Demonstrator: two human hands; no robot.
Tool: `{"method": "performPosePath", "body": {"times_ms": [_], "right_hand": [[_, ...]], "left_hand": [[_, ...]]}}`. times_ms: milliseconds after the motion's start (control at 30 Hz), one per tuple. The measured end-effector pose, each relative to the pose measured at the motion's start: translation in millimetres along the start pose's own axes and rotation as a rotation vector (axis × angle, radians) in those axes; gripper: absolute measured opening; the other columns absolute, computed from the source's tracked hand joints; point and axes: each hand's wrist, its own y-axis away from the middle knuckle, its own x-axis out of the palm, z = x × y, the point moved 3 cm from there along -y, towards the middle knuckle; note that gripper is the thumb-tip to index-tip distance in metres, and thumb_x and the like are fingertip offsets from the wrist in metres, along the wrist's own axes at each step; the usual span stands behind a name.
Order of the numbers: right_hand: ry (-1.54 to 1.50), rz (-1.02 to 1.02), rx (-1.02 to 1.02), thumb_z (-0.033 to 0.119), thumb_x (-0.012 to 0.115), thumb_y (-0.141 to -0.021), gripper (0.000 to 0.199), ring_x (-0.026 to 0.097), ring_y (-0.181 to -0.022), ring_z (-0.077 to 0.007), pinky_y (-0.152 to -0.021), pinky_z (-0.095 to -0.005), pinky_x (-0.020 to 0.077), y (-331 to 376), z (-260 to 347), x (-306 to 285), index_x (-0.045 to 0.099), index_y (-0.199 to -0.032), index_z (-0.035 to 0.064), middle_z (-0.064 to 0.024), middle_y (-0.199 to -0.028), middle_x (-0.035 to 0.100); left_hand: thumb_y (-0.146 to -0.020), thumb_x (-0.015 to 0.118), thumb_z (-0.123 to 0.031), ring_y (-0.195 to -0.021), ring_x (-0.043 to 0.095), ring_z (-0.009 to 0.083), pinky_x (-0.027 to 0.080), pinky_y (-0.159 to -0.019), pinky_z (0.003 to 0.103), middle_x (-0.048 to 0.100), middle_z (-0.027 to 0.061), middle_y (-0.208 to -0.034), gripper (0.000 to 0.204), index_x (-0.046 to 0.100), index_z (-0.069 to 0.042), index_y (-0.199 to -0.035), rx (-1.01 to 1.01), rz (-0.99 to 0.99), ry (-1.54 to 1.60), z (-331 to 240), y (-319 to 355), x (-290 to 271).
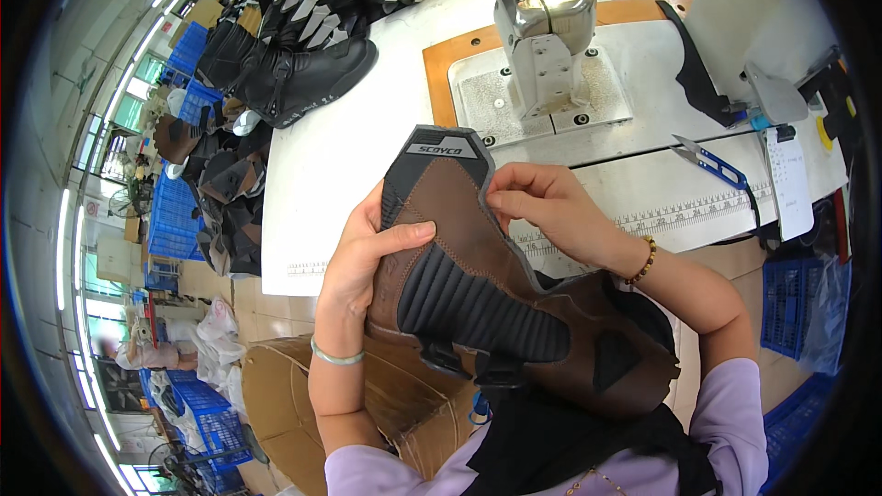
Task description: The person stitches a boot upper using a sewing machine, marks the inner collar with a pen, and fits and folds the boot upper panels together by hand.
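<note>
Left grip (pixel 367 248) clasps brown-black boot upper (pixel 469 230), thumb on its front — right grip (pixel 551 207) pinches its grey edge. White surface (pixel 340 156) beyond: sewing machine (pixel 547 46), black boot (pixel 317 83) left, blue-handled snips (pixel 706 158) right — cardboard box (pixel 285 395) below left.

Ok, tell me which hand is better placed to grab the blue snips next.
Likely the right hand: it is nearer the blue snips and only pinches the edge of the brown boot, while the left hand clasps the opposite side.
</note>
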Motion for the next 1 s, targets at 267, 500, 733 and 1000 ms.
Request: {"method": "performPosePath", "body": {"times_ms": [267,500,733,1000], "right_hand": [[-0.005,0.024,-0.004,0.011,0.056,-0.086,0.012,0.054,-0.071,-0.0066,-0.067,-0.0198,0.0446,4,2,0,0.058,-0.092,0.0003,-0.0011,-0.078,0.058],[0.024,0.052,0.08,0.01,0.059,-0.085,0.014,0.055,-0.071,-0.0069,-0.068,-0.0193,0.0446,4,4,-6,0.059,-0.095,0.0003,-0.0023,-0.083,0.06],[-0.04,0.023,0.191,0.014,0.061,-0.085,0.018,0.055,-0.073,-0.0078,-0.07,-0.0208,0.0453,17,4,-6,0.058,-0.096,0.0,-0.003,-0.084,0.06],[0.171,0.137,0.136,0.013,0.063,-0.083,0.015,0.053,-0.075,-0.0038,-0.07,-0.0196,0.0435,23,-4,-3,0.057,-0.091,0.0019,0.0004,-0.079,0.06]], "left_hand": [[-0.066,0.068,0.004,-0.099,0.057,0.0167,0.043,-0.09,0.028,0.058,0.0106,-0.108,0.058,0.046,0.003,-0.121,0.034,-0.01,-0.016,2,0,-1],[-0.066,0.068,0.005,-0.099,0.057,0.0165,0.043,-0.09,0.028,0.058,0.0104,-0.107,0.058,0.046,0.003,-0.12,0.015,0.005,0.008,3,-1,-2],[-0.067,0.067,0.005,-0.099,0.057,0.0167,0.043,-0.09,0.028,0.058,0.0108,-0.107,0.056,0.046,0.003,-0.119,0.032,-0.013,0.026,5,-1,-1],[-0.067,0.066,0.006,-0.1,0.056,0.0173,0.043,-0.091,0.029,0.058,0.011,-0.108,0.058,0.045,0.003,-0.121,0.026,0.002,0.074,5,1,-2]]}}
